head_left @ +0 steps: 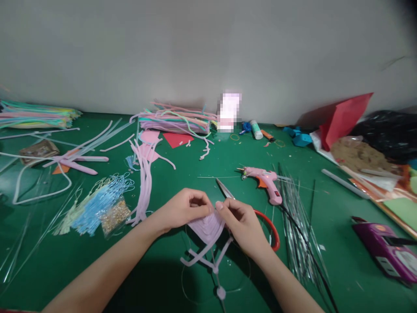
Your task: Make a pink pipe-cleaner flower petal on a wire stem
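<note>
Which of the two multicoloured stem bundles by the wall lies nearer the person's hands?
The middle bundle, just behind the red paper; the other bundle lies at the picture's left edge.

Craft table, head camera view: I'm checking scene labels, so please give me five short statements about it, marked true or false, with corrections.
1. The left hand and right hand are both at the lilac craft piece. True.
2. The glue gun is dark blue. False: it is pink, with an orange trigger.
3. The scissors have red handles. True.
4. The bag of gold beads lies to the right of the glue gun in the picture. False: it lies well to the left, beside the blue tassels.
5. A purple device lies near the picture's right edge. True.
</note>
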### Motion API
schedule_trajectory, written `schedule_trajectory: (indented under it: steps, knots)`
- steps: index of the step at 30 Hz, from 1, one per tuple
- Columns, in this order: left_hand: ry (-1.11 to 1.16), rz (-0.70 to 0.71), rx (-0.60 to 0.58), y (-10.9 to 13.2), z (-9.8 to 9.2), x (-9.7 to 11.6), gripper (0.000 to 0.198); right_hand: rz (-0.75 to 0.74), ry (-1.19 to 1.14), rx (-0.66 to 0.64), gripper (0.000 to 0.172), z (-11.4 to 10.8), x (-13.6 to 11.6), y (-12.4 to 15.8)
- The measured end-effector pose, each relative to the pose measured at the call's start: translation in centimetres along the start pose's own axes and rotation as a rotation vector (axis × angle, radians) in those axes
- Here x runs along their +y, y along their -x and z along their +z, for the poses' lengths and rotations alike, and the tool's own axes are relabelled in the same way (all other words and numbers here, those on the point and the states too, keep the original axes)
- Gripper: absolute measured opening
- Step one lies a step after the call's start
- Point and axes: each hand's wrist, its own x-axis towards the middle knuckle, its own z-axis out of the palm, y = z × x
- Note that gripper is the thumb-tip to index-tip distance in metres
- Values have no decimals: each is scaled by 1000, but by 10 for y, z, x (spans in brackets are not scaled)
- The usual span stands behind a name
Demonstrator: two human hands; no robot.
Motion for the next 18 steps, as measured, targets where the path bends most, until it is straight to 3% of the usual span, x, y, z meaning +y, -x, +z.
schedule_trajectory:
  steps: [7, 18]
  knots:
    - [-25, 73, 20, -1, 1, -1, 16, -20, -34, -61, 36, -1, 0, 1]
    - [-20, 49, 15, -1, -3, -3, 14, 0, -70, 49, 39, -4, 5, -1]
